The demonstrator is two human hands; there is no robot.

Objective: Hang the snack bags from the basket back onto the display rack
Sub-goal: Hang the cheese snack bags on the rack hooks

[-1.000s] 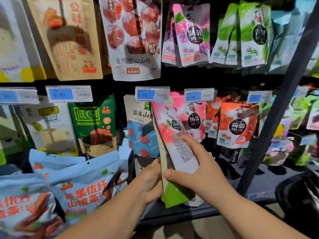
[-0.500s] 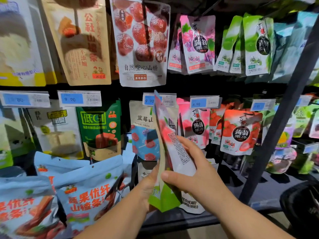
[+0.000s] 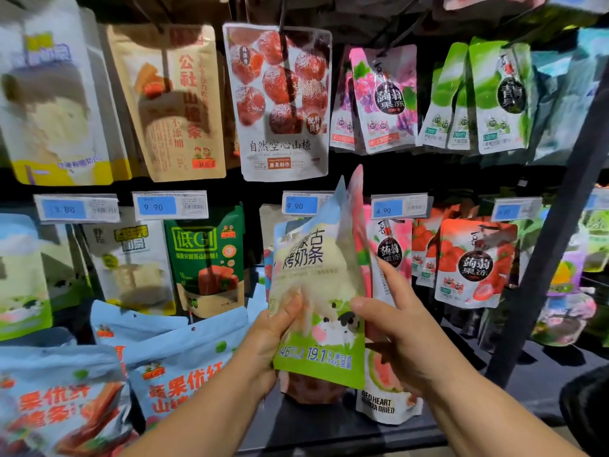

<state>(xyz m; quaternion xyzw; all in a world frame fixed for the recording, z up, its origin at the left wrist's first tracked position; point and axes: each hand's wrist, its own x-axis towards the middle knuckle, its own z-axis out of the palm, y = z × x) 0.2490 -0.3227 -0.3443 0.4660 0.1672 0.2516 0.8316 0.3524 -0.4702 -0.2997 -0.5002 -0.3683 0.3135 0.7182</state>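
Now the left hand [image 3: 267,338] pinches the cow bag [image 3: 316,268] and the right hand [image 3: 405,338] grips a pink bag [image 3: 382,390] behind it, both up close to the rack [image 3: 540,291], maybe to find where they hang.

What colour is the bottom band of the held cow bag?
Bright green, on the bag; head view.

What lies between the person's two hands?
Head view: a green-and-white cow-print snack bag, pinched by the left hand; the right hand grips a pink bag behind it.
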